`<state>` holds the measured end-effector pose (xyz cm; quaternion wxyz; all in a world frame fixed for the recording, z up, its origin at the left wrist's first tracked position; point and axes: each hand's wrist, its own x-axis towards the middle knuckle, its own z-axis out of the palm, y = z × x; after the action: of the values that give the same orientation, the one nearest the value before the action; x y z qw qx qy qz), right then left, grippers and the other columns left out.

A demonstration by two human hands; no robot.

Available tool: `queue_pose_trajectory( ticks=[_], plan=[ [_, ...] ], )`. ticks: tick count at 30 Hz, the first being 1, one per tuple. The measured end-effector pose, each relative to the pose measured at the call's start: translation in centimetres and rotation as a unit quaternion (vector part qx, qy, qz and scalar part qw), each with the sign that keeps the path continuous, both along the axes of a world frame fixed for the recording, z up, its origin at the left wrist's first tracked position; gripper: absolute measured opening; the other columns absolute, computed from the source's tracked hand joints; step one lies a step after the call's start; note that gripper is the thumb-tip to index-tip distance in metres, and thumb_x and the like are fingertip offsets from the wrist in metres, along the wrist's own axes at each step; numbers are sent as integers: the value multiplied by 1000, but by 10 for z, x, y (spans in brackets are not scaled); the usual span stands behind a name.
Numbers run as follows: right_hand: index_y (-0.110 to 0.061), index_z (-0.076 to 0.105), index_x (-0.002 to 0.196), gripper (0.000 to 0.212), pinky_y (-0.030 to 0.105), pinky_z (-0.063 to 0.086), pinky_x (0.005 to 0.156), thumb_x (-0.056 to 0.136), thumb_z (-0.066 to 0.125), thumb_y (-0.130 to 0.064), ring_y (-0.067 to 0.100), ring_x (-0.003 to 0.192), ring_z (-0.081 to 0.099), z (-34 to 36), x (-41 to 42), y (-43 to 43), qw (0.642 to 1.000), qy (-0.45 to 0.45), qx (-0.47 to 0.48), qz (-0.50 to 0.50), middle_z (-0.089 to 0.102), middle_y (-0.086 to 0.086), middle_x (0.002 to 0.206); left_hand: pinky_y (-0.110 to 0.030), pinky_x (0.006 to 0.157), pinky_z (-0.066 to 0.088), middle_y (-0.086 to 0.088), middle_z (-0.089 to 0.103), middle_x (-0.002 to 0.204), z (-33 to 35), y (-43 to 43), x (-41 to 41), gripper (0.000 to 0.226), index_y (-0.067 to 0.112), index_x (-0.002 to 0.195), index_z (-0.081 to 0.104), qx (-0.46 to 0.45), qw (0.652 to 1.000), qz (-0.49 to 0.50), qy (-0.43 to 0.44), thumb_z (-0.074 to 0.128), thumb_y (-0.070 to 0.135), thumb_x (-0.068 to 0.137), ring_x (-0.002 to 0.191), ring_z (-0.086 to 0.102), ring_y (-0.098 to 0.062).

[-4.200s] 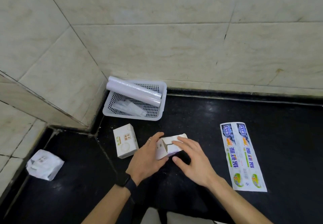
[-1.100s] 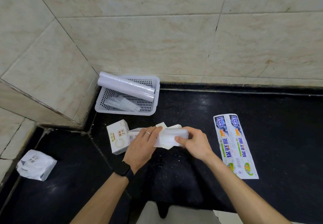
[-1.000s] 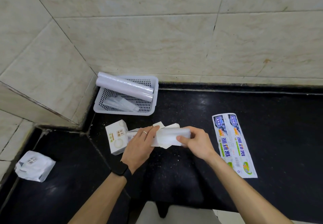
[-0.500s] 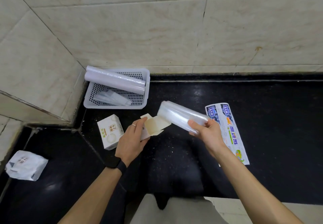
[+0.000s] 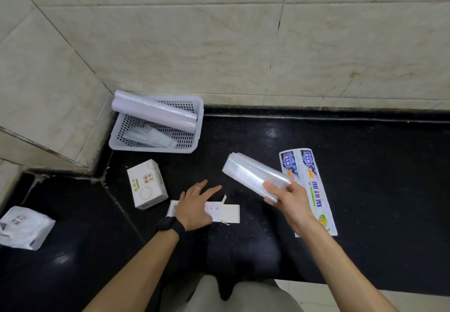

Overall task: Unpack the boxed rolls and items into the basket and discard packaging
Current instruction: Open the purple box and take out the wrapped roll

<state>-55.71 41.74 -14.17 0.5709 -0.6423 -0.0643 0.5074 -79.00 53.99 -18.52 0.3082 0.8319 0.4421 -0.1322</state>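
Now, black polished tabletop, speckled and glossy, wedged into a corner of beige marbled wall tiles with dark grout lines. Right hand up off the surface, grip closed round one end of a clear plastic roll, tilted, free end pointing toward the corner. Left hand flat, fingers spread, pressing down on the emptied box, flaps loose, lying on the tabletop. White perforated basket tucked against the corner wall, holding two long white rolls across its rim and some clear wrapped items on its floor. Small white carton standing between basket and left hand. Flattened printed packaging lying just beyond the right hand. Crumpled white packet far left, on the lower black ledge, well apart from everything.
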Motion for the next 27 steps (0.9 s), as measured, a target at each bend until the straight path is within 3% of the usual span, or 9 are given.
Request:
queue_pose_trajectory(
  ticks=[1,3,6,10,13,18,23,25,27],
  plan=[
    [-9,71,104,24,42,59,85,82,77,-6,25,98,73,-1,0,0,1000,2,-4,7,76,9,103,-33,114,24,-4,28,156,8,1,2,76,48,137,41,-34,992,86,-90,68,15,75,145,23,-24],
    [-9,70,106,26,39,60,81,81,78,-8,23,96,73,-2,-3,1,999,6,-13,32,76,8,102,-27,101,39,-2,49,139,33,3,11,49,42,125,52,-147,917,267,-257,64,15,86,131,46,-22],
    [-7,70,107,26,35,60,76,82,77,-5,22,92,74,-1,-12,6,996,19,-12,85,76,11,103,-39,91,54,3,56,125,66,6,24,41,37,134,44,-269,828,355,-339,56,42,96,109,63,-20],
    [-10,65,116,28,34,59,75,89,68,-3,22,94,74,6,-29,21,986,32,13,163,76,7,106,-34,74,60,-1,53,122,78,-3,31,56,31,135,38,-262,857,308,-321,70,23,89,102,63,-18],
    [-19,52,125,35,34,57,73,93,61,-8,23,91,73,9,-36,34,984,47,11,174,69,7,114,-34,65,59,-10,54,117,75,-9,30,50,24,124,40,-263,839,336,-338,65,1,86,91,68,-24],
    [-21,36,127,40,31,54,66,94,58,-15,19,81,69,14,-46,49,978,6,8,209,61,10,115,-30,61,56,-10,54,116,79,-9,22,38,21,123,36,-246,815,378,-364,58,8,95,87,68,-25],
    [-32,26,139,63,41,58,88,92,66,-20,15,103,65,14,-54,59,968,-151,36,197,53,5,134,-34,70,61,-11,57,117,83,-1,5,33,19,124,40,-188,830,387,-356,57,11,97,88,69,-25],
    [-31,19,149,77,38,49,102,90,69,-25,12,121,55,15,-60,62,918,-327,75,210,37,1,150,-35,71,61,-8,56,116,86,4,-5,33,18,124,40,-176,818,416,-356,56,11,97,91,68,-24],
    [-23,25,153,73,39,31,115,91,64,-33,18,142,33,13,-68,68,780,-551,122,269,28,-1,158,-35,72,62,-7,55,116,88,9,-16,34,19,125,40,-170,815,426,-352,56,10,96,94,66,-22]
  ],
)
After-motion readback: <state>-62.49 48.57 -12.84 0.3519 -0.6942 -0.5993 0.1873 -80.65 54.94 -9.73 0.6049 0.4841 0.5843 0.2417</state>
